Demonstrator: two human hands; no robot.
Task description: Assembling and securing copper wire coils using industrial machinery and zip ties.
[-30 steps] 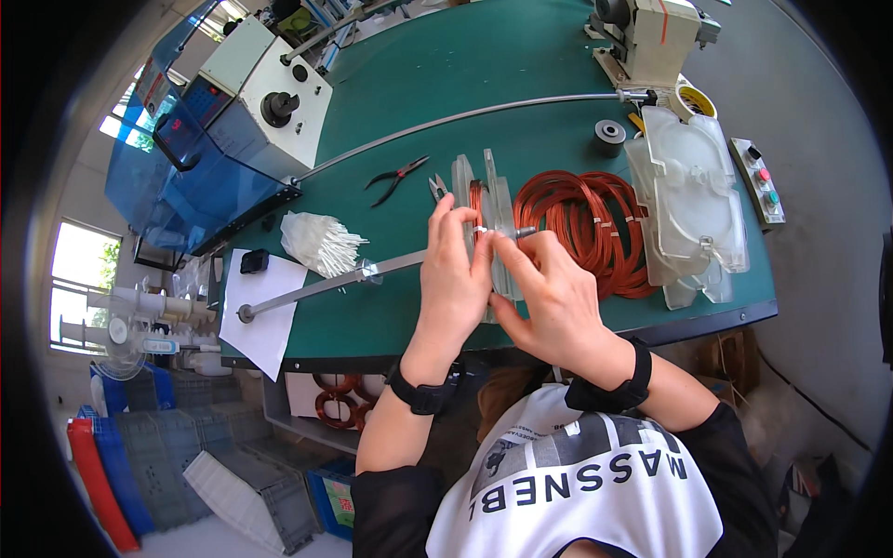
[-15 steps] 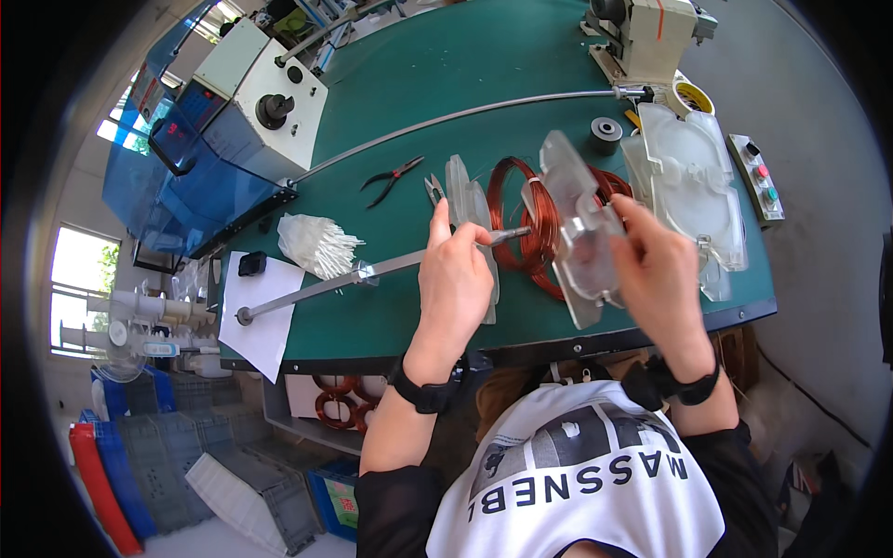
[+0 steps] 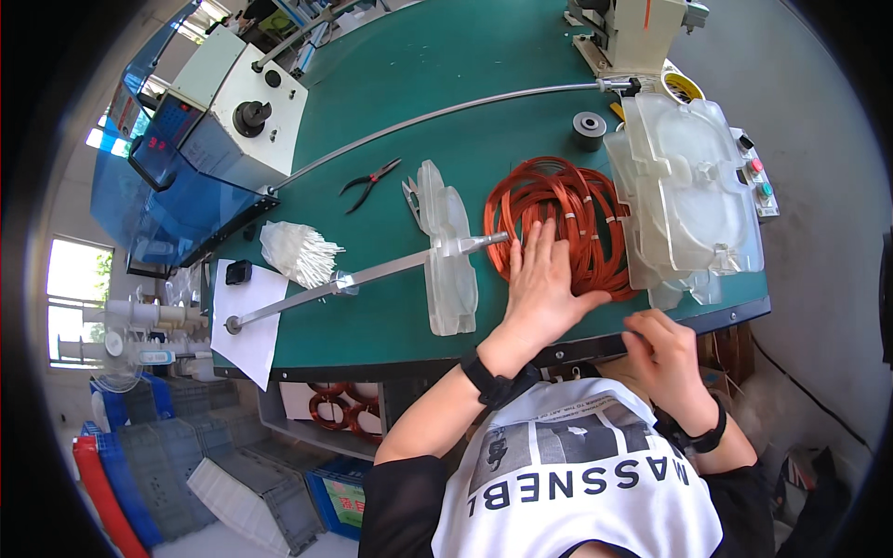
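My left hand lies over the near left part of a bundle of reddish copper wire coils, its fingers stretched out and spread. Several white ties bind the coils, which lie flat on the table. My right hand is in the air at the table's near edge, loosely curled and with nothing visible in it. Left of the coils, a metal rod passes through a translucent plastic plate that stands on edge. The right end of the rod points at the coils. To their right is a stack of translucent plastic plates.
Pliers with dark handles and a bag of white sticks lie on the green table. A long bar crosses behind. The machine with a blue cover is at left; a control box with buttons sits at right.
The plate from my right hand is now on the right-hand stack, and that hand has drawn back. My left hand has let go of the rod and moved right onto the coils, now lying flat.
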